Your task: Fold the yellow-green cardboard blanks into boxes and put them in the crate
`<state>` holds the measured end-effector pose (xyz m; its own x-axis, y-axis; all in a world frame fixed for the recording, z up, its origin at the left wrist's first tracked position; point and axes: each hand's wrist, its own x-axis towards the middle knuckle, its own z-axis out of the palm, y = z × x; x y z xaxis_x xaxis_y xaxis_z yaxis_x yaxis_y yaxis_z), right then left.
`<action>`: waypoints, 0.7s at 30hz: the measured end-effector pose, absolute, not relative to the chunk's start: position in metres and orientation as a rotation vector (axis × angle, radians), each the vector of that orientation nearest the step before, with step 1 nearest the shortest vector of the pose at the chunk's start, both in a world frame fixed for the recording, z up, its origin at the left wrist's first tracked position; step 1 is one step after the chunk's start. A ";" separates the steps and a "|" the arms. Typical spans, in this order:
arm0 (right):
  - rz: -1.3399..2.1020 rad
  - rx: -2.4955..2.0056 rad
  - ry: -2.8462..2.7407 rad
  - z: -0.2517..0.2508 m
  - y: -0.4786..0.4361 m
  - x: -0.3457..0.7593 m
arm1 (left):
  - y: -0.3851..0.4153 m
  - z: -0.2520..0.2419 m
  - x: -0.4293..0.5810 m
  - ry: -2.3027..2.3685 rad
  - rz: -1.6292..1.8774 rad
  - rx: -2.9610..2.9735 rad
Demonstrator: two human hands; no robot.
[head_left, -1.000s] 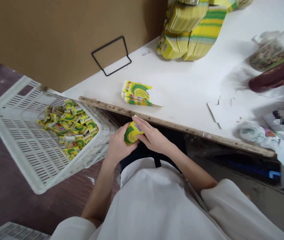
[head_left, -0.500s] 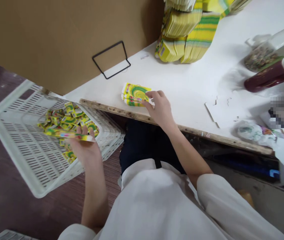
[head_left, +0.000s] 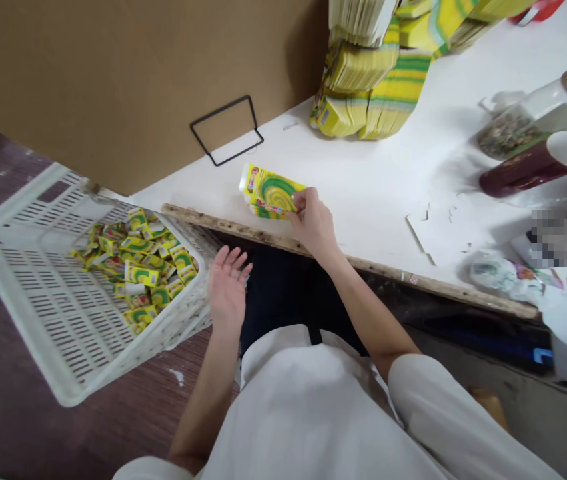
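On the white table (head_left: 363,200) near its front edge lies a short pile of small yellow-and-green printed boxes (head_left: 274,193). My right hand (head_left: 316,223) pinches the right end of the top box, thumb and fingers closed on it. My left hand (head_left: 228,283) is palm up with its fingers spread and nothing in it, between the table edge and the basket. To its left stands a white plastic basket (head_left: 38,293) holding many similar yellow boxes (head_left: 140,267).
Stacks of flat yellow-green cartons (head_left: 388,93) stand at the back. A brown cardboard sheet (head_left: 138,80) rises behind a black wire frame (head_left: 226,130). At right are a maroon cup (head_left: 523,170), a clear jar (head_left: 510,130) and a torn white card piece (head_left: 438,230).
The box that was in my left hand over the basket is out of it, and that hand has moved right, opened. My right hand has closed on the top box of the pile.
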<state>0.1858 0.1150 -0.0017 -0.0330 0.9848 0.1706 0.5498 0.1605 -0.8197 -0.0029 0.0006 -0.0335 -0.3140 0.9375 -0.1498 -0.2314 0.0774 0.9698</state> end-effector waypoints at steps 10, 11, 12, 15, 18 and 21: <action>1.754 -0.790 -1.396 -0.005 0.008 0.142 | 0.008 0.005 0.029 1.149 1.697 0.882; 1.747 -0.800 -1.395 -0.008 0.004 0.139 | 0.008 0.004 0.027 1.169 1.724 0.860; 1.728 -0.818 -1.424 -0.009 0.002 0.139 | 0.008 0.002 0.025 1.186 1.746 0.833; 1.646 -0.850 -1.565 -0.006 0.008 0.145 | 0.007 -0.003 0.022 1.269 1.718 0.818; 1.498 -0.859 -1.592 0.002 0.019 0.156 | 0.006 -0.006 0.023 1.364 1.615 0.932; 1.344 -0.897 -1.578 0.010 0.030 0.166 | 0.005 -0.010 0.027 1.477 1.650 0.915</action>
